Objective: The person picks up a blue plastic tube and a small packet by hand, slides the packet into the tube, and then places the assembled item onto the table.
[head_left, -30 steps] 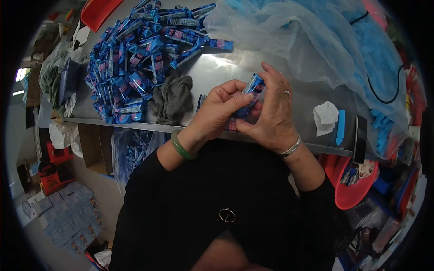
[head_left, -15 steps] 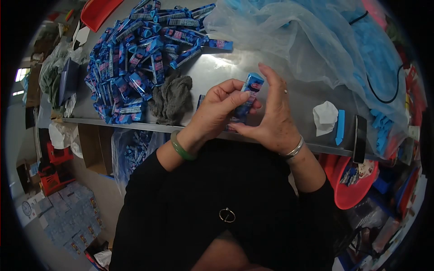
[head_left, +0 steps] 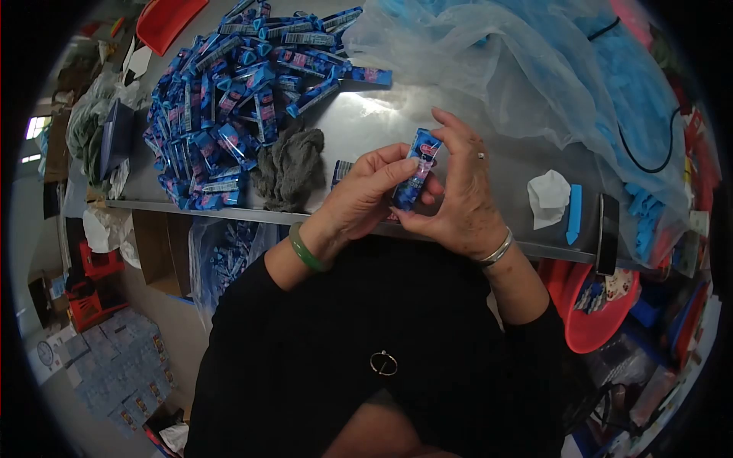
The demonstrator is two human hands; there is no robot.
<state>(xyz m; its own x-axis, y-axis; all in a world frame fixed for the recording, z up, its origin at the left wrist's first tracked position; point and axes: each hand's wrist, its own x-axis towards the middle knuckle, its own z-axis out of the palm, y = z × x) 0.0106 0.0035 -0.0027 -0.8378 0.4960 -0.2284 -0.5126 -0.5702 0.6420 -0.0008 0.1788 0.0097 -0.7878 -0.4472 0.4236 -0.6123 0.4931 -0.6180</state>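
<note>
A small blue carton [head_left: 414, 166] with pink print stands nearly upright between my two hands, just above the front edge of the metal table [head_left: 366, 122]. My left hand [head_left: 365, 192] grips its lower half, thumb across the front. My right hand [head_left: 458, 191] cups it from the right, fingertips at the carton's top end. More flat blue packaging [head_left: 341, 169] lies under my left hand. A large heap of the same blue cartons [head_left: 229, 91] covers the table's far left.
A grey rag [head_left: 292, 164] lies left of my hands. A big clear bag of blue pieces [head_left: 534, 69] fills the far right. A crumpled white tissue [head_left: 548, 198], a blue strip [head_left: 574, 215] and a black phone [head_left: 608, 235] sit at the right edge. Red bins [head_left: 592, 313] stand below.
The carton has been turned and lowered slightly between my hands; my right fingers have closed in over its top end. Everything else on the table is unmoved.
</note>
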